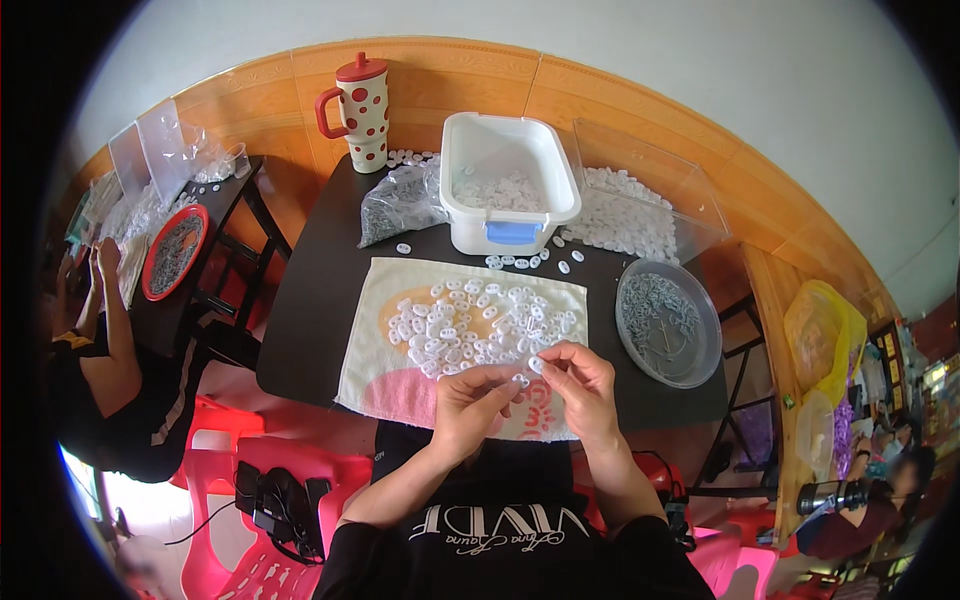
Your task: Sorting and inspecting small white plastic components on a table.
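Note:
A cream and pink towel (380,330) lies on the dark table (320,290) in front of me, with a heap of several small white plastic pieces (470,325) on it. My left hand (472,400) and my right hand (578,385) meet over the towel's near edge. Each pinches a small white piece (528,372) between thumb and fingertips, the two pieces almost touching.
Behind the towel stand a white tub with a blue latch (510,180), a clear bag of grey parts (400,200), a clear bin of white pieces (640,200) and a red spotted mug (358,105). A grey round tray (668,322) sits right. Another person (110,360) works at left by a red tray (175,250).

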Motion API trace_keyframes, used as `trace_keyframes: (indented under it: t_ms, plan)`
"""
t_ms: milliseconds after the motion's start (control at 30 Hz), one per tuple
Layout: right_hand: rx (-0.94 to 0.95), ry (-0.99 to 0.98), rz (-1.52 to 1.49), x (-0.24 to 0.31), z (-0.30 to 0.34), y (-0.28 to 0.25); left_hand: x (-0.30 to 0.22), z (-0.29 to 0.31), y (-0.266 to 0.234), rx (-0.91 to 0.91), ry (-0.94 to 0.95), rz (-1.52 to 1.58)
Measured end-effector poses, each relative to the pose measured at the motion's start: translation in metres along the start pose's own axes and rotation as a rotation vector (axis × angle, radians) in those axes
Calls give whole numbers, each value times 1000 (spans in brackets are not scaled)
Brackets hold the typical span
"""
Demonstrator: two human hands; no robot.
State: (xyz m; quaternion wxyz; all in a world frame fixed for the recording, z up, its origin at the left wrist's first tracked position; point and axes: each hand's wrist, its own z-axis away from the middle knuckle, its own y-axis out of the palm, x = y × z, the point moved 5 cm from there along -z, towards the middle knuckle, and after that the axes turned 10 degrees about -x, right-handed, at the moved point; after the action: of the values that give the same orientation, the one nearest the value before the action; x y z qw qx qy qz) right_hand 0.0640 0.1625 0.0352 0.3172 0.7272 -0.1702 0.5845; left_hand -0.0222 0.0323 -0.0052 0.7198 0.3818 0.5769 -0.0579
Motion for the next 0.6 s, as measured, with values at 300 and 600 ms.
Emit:
trace_keyframes:
  t_ms: [300, 600]
  plan:
    - [60, -130, 114, 9, 3, 6, 1, 1, -1, -9, 0, 42]
    - [100, -210, 160, 12, 2, 6, -2, 2, 0, -15, -3, 43]
